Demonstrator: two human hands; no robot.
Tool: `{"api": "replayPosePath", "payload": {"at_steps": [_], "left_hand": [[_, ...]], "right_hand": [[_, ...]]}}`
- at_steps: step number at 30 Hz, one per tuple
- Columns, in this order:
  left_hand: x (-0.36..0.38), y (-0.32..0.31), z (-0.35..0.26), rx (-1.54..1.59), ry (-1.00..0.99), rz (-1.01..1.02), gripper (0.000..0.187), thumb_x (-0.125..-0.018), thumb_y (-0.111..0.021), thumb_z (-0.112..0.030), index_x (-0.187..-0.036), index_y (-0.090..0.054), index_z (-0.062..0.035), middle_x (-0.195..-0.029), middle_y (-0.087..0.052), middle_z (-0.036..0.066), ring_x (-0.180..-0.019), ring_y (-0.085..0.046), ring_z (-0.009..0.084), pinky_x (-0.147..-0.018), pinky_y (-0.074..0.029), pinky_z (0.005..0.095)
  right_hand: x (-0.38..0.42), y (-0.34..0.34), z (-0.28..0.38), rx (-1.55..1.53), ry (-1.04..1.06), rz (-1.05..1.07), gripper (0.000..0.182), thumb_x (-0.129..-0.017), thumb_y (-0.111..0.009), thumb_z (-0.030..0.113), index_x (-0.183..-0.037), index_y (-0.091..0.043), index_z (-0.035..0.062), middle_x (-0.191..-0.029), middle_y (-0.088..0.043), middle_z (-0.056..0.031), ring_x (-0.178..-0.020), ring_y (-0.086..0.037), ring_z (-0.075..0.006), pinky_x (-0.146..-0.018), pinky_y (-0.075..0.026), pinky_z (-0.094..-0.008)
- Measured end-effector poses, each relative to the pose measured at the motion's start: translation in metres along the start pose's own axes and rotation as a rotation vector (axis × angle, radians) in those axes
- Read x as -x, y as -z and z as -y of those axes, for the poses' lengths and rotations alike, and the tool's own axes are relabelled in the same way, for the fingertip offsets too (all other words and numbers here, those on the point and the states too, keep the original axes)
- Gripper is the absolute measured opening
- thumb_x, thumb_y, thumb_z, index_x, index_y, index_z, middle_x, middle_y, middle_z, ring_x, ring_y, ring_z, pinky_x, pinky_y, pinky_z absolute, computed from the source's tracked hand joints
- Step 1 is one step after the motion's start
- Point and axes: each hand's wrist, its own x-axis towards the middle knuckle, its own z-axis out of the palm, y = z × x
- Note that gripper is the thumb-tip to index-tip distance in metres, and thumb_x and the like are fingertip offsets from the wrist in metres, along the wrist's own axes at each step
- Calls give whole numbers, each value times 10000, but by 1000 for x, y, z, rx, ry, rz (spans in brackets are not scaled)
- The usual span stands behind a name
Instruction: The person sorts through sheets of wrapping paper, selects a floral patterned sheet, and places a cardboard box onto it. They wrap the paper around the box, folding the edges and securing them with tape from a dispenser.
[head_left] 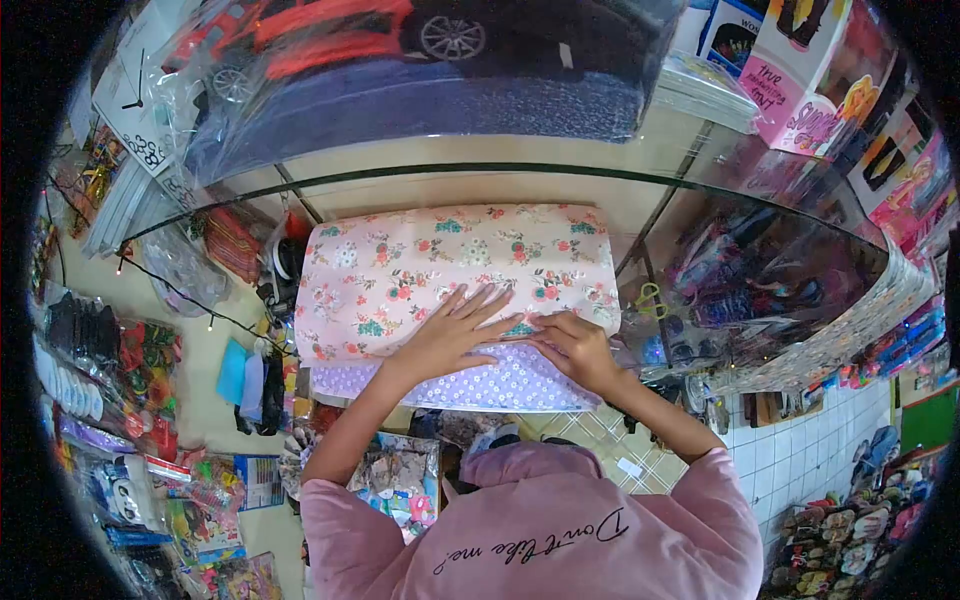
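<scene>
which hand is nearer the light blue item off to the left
Left. The left hand is on the floral sheet, right of the light blue item; the right hand is farther right.

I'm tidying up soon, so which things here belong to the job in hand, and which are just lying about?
Job in hand:
- pink floral sheet, with the left hand spread on it and the right hand at its edge
- lilac white-flowered sheet

Seemingly just lying about:
- car picture in clear plastic
- pink-and-white box
</scene>
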Motion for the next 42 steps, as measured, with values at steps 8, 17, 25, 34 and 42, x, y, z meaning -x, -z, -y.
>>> {"api": "replayPosePath", "payload": {"at_steps": [8,17,25,34,42], "left_hand": [[-1,-10,3,-170,-20,-10,635,-922,-504,-379,-1483,-271,-193,-1550,-232,76,-1420,-242,277,-1144,-219,479],[-2,-11,11,-68,-61,-3,541,-957,-436,-242,-1474,-294,-168,-1534,-269,87,-1406,-272,296,-1159,-222,463],[-1,-8,19,247,-75,-35,551,-943,-477,-197,-1467,-315,-153,-1522,-290,106,-1408,-257,316,-1160,-217,470],[1,-9,15,146,-98,-39,622,-845,-487,-18,-1424,-415,-234,-1526,-279,116,-1398,-267,350,-1163,-218,486],[4,-12,15,103,-124,-78,681,-798,-476,35,-1410,-436,-260,-1514,-309,109,-1383,-304,350,-1160,-232,488]], "right_hand": [[2,-1,-2,2,5,-3,143,-739,-734,99,-852,-666,44,-1009,-669,-76,-884,-661,-243,-742,-544,-344],[-2,1,-5,-75,-67,0,176,-728,-760,62,-863,-651,34,-1001,-654,-104,-861,-663,-263,-719,-542,-347],[-4,17,-11,-215,-160,121,235,-772,-705,3,-999,-660,46,-1118,-602,-120,-1018,-615,-281,-838,-519,-344],[-17,39,0,-220,-128,261,332,-789,-682,18,-1114,-664,80,-1220,-580,-122,-1120,-577,-299,-930,-491,-365],[-6,10,-21,-53,74,242,350,-826,-623,92,-1175,-641,95,-1292,-572,-85,-1156,-575,-257,-984,-481,-366]]}}
